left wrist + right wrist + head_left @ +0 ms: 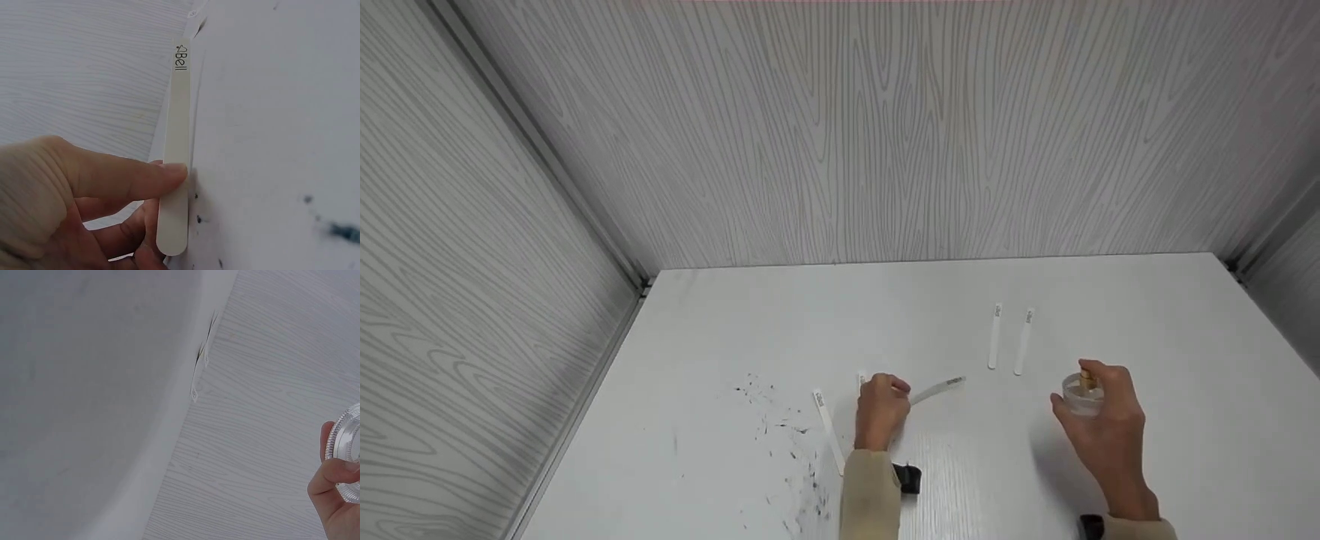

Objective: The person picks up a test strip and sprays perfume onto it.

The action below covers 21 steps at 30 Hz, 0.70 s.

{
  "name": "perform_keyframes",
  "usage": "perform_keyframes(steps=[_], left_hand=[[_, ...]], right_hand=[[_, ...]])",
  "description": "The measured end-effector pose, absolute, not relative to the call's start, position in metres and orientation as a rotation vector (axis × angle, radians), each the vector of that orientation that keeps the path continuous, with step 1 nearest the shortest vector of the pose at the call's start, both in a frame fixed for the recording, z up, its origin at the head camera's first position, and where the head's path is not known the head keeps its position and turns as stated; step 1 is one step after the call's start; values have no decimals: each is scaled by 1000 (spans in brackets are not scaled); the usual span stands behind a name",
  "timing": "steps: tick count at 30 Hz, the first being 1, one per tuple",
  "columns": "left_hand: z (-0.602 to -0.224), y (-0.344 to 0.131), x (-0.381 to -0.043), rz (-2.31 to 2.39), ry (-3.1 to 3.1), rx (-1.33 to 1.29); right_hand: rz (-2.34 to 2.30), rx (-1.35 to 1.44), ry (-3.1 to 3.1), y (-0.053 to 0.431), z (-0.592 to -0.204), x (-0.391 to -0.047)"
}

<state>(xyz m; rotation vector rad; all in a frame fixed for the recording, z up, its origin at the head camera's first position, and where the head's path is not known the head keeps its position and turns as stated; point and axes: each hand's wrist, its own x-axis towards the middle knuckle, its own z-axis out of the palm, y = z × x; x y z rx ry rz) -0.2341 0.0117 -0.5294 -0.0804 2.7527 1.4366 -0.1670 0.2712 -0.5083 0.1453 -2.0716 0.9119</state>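
My left hand [883,411] pinches a narrow white paper strip [179,112] between thumb and fingers. The strip has a rounded lower end and the word "Bell" with a small bell drawing near its far end. In the head view it points right, toward my other hand. My right hand [1110,412] grips a round clear glass perfume bottle [1081,405] with a gold-coloured top, the index finger resting on that top. Ribbed glass at the bottle's edge [344,450] shows in the right wrist view, cut off by the frame.
Two similar strips [994,337] lie side by side on the white table [720,322] between the hands and the back wall. Another strip [828,429] lies left of my left forearm, and one [862,379] is partly hidden behind that hand. Dark marks [802,450] speckle the tabletop. Wood-patterned panels [840,135] enclose it.
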Motion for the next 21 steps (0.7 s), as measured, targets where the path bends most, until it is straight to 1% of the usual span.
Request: perform_keyframes(steps=[8,15,21], left_hand=[[-521,14,-230,1586,2628,50],[-521,21,-224,1888,2202,9],[-522,24,-217,1870,2126,52]], right_hand=[[910,136,-2091,270,-508,-165],[909,135,-2091,270,-509,-165],[904,144,-2087,270,-509,-167]])
